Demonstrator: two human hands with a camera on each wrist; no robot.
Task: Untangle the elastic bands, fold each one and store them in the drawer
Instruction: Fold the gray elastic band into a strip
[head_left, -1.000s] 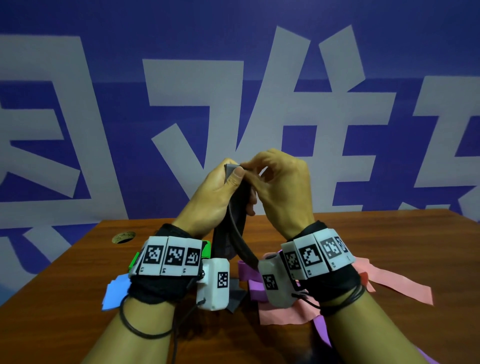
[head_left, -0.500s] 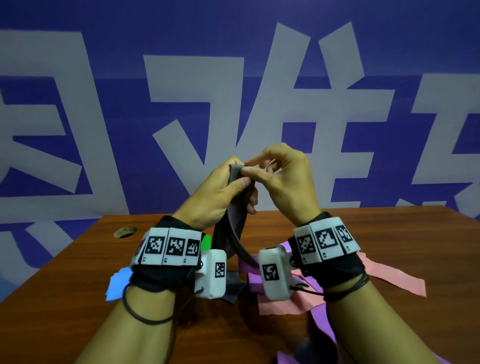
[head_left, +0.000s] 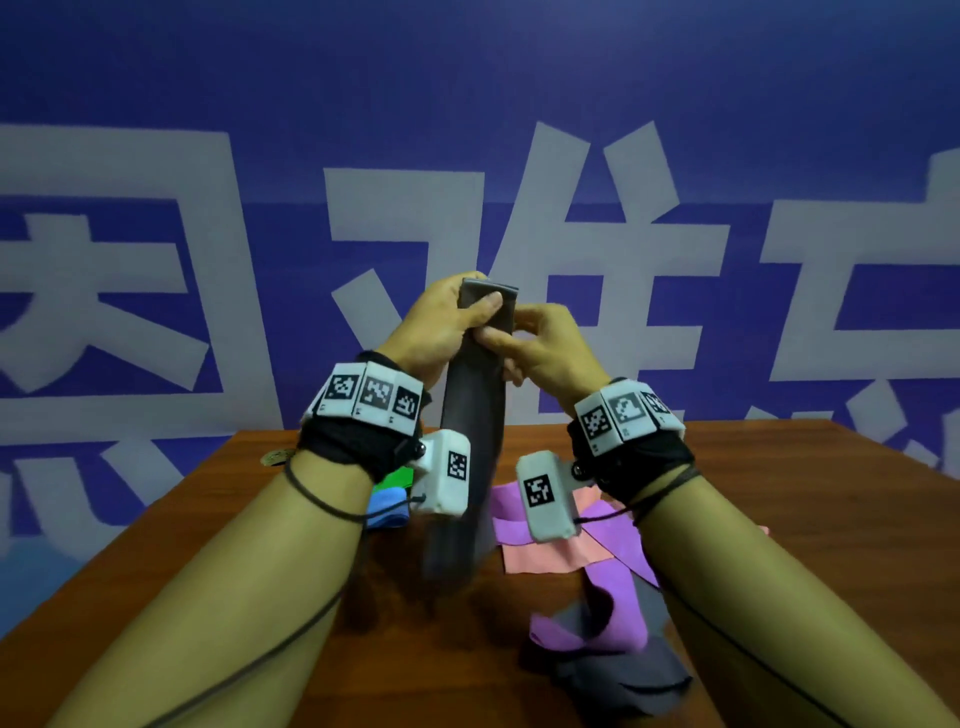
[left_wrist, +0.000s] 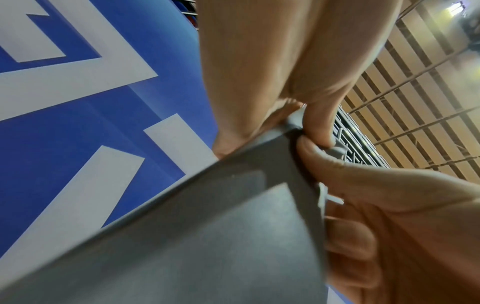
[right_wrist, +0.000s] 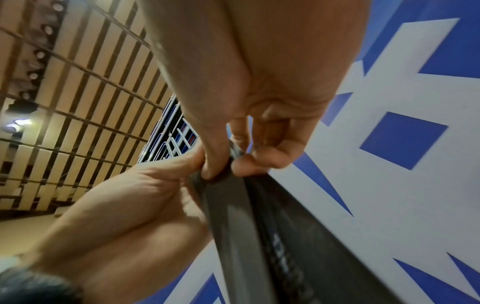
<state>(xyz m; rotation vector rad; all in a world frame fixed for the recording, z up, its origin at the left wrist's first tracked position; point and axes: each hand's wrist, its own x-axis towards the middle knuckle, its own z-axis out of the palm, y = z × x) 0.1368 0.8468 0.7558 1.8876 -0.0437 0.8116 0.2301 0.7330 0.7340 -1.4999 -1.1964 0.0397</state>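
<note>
Both raised hands, left hand (head_left: 441, 322) and right hand (head_left: 545, 348), pinch the hanging grey band (head_left: 467, 441).

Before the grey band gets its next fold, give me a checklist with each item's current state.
1. Left hand pinches the grey band near its top: ok.
2. Right hand pinches it just below: ok.
3. Band hangs flat, no twist in the visible length: ok.
4. Band free of the pink band and purple band on the table: cannot tell; its lower end is blurred.
5. Drawer within reach: cannot tell; none in view.
</note>
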